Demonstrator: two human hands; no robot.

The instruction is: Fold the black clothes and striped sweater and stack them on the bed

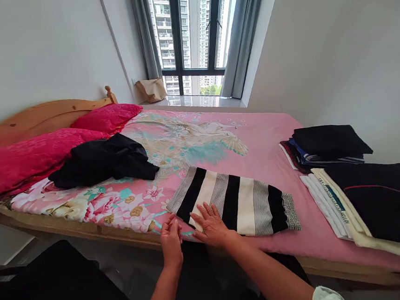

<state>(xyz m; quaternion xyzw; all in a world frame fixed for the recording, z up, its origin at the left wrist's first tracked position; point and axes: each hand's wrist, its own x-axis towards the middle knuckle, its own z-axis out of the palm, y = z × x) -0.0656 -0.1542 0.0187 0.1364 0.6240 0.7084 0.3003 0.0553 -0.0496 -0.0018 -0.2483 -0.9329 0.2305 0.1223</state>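
Note:
A folded striped knit garment [232,198] in black, cream and fine grey lines lies on the near side of the bed. Its narrower speckled band points right. My right hand [211,226] rests flat on its front part, fingers spread. Just left of that, my left hand [171,241] is at the garment's near left corner, its fingers curled together. Whether cloth is pinched between those fingertips is hidden.
A crumpled black garment [105,160] lies to the left by red pillows [39,152]. Folded clothes form a dark stack [330,141] and a nearer pile [375,200] on the right. The pink flowered sheet [262,140] covers the bed. A chair-like black shape [58,288] stands at lower left.

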